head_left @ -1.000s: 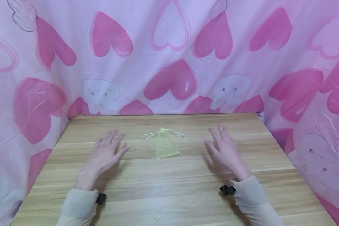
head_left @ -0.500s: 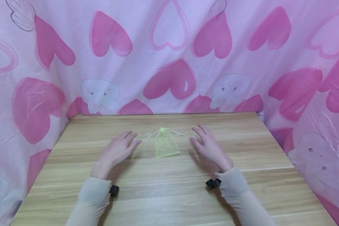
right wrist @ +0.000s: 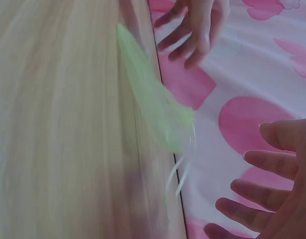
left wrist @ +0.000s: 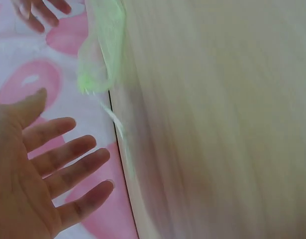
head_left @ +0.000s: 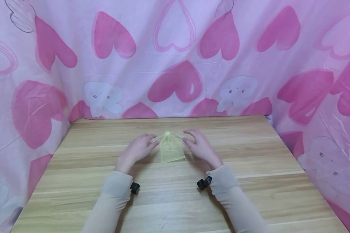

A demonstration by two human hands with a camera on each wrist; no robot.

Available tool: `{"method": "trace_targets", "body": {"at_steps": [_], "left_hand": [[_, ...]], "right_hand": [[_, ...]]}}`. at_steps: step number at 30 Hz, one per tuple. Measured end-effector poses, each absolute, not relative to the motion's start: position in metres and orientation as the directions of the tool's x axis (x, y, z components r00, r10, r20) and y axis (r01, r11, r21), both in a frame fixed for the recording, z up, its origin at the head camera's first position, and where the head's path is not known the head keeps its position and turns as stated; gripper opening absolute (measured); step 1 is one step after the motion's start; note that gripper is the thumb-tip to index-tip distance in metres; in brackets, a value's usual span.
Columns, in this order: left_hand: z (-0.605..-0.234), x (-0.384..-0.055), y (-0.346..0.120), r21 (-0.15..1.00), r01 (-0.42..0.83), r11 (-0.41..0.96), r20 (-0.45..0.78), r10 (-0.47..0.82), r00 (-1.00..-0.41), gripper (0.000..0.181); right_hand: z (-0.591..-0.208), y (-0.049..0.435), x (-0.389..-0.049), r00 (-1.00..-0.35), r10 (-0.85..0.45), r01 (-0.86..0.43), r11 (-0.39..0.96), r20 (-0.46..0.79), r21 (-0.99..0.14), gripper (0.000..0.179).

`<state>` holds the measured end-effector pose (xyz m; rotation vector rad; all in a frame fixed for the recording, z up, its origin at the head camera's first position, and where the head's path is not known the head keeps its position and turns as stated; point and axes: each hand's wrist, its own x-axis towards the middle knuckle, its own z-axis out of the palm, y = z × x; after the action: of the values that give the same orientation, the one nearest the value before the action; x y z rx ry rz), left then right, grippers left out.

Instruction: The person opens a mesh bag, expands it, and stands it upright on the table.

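A small sheer yellow-green drawstring pouch (head_left: 172, 150) lies on the table, its neck gathered toward the far side. Pale strings (right wrist: 175, 174) spread from the neck to both sides. My left hand (head_left: 137, 149) is just left of the pouch, thumb and fingers parted around the left string. On the other side my right hand (head_left: 200, 146) hovers by the right string in the same way. In the left wrist view the left hand (left wrist: 53, 174) has its fingers spread, apart from the pouch. The right hand (right wrist: 264, 189) likewise shows spread fingers holding nothing.
The wooden table (head_left: 169, 200) extends on all sides of the pouch. A pink heart-patterned curtain (head_left: 175, 55) hangs behind the table and along both sides. A small black device (head_left: 204, 183) sits at the right wrist, another black device (head_left: 135, 187) at the left.
Both hands have moved inward from the sides, the left one rightward and the right one leftward, to the ends of the strings. The pouch has stayed in place.
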<state>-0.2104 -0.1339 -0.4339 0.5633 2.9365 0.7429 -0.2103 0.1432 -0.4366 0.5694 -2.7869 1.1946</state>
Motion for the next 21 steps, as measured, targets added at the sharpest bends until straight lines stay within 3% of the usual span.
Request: {"method": "trace_targets", "body": {"at_steps": [6,13,21], "left_hand": [[-0.438,-0.219,-0.119,0.532,0.265,0.804,0.000,0.313,-0.950,0.042],[-0.446,-0.228,-0.090,0.612,0.261,0.746,-0.036,0.356,-0.934,0.040],[-0.447,-0.234,-0.093,0.627,0.130,0.768,-0.049,0.205,-0.977,0.029]], "right_hand": [[-0.442,0.121,-0.222,-0.921,-0.353,-0.352,0.566,0.166,-0.746,0.041],[-0.452,0.119,-0.230,-0.963,-0.244,-0.232,0.548,0.112,-0.803,0.030],[-0.461,0.101,-0.245,-0.976,-0.210,-0.158,0.515,0.055,-0.842,0.032]]}}
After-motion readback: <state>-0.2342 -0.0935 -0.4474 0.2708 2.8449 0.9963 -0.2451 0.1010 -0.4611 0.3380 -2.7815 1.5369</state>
